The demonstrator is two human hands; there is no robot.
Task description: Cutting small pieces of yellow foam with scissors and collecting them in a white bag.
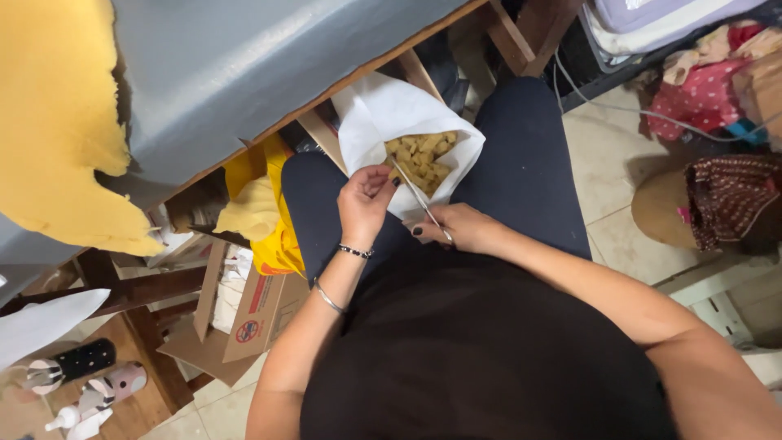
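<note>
On lap, between knees: white bag (383, 114) of yellow foam pieces (421, 159), light, soft. Left hand (364, 200) pinches bag rim; right hand (456, 228) closed on thin stiff metal rod (417, 197).

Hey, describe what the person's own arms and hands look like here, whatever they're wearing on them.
Both arms are bare to the shoulder; no sleeves show. The left hand has two bracelets behind it: a dark beaded band at the wrist and a thin silver bangle further up the forearm. The right hand has dark nail polish and no jewellery that shows.
</note>
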